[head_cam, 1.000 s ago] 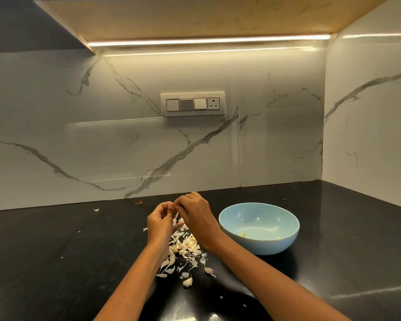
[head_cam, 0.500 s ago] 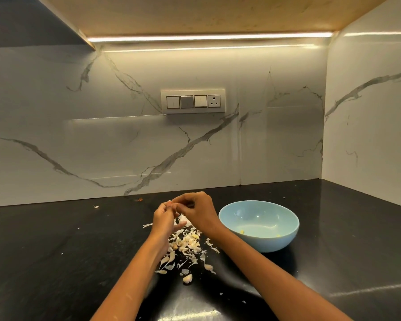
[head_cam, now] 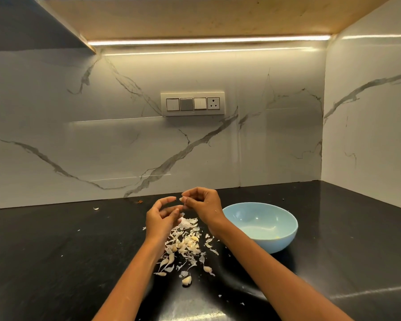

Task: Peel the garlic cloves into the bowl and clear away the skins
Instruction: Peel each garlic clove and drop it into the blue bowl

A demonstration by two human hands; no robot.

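Note:
My right hand is raised over the black counter and pinches a small garlic clove at its fingertips. Just left of it and slightly lower, my left hand has its fingers loosely spread and holds nothing that I can see. Below both hands lies a pile of papery skins mixed with cloves. A loose clove lies nearer to me, and another clove to its right. The light blue bowl stands right of my right wrist, with small yellowish bits at its bottom.
The black counter meets a marble backsplash behind and a marble side wall on the right. A switch panel is on the backsplash. Stray skin flakes lie at the far left and near the front edge.
My hands were together at the clove; now they have drawn apart, the left loosening its fingers and the right keeping the clove. More skin flakes lie beside the pile.

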